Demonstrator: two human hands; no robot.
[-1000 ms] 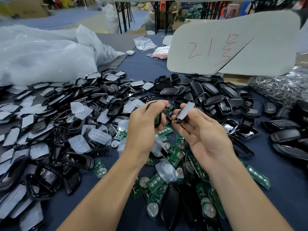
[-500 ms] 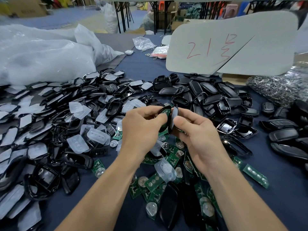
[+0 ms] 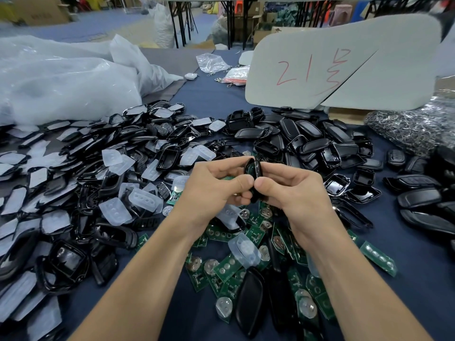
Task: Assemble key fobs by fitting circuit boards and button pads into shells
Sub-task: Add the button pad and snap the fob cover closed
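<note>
as the head view looks down, the left hand (image 3: 216, 190) and the right hand (image 3: 295, 193) both pinch one black key fob (image 3: 254, 168) between them, thumbs side by side. green circuit boards (image 3: 227, 265) lie on the tabletop (image 3: 418, 286) just under the hands. clear button pads (image 3: 115, 210) lie left of the hands. black shells (image 3: 315, 145) sit piled past the right hand.

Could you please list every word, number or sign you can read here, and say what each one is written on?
"21" in red handwriting on the pale panel, followed by a red handwritten character I cannot make out.
Print on the cardboard box: too blurred to read.
Markings on the circuit boards: too small to read.
</note>
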